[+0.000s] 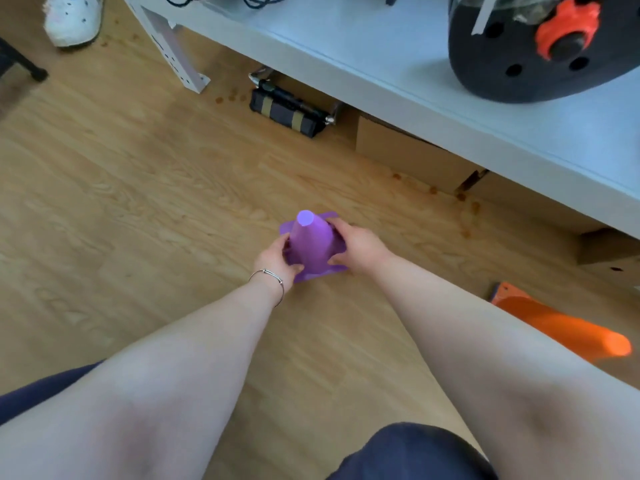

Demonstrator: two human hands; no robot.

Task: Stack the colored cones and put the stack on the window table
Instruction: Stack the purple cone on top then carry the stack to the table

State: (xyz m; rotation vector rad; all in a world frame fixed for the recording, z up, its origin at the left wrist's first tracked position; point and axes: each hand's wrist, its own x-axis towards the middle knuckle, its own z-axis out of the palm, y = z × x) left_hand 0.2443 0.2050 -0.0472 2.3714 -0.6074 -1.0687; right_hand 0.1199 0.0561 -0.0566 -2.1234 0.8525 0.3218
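A purple cone [310,242] stands upright on the wooden floor in the middle of the view. My left hand [275,259] grips its left side near the base, and my right hand [356,245] grips its right side. An orange cone [568,327] lies on its side on the floor at the right, its tip pointing to the lower right, partly behind my right forearm.
A white table [433,88] runs across the upper right, carrying a black helmet-like object [502,64] with an orange knob. Cardboard boxes [408,150] and a black bag [287,112] sit under it. Another person's white shoe [72,19] is at the top left.
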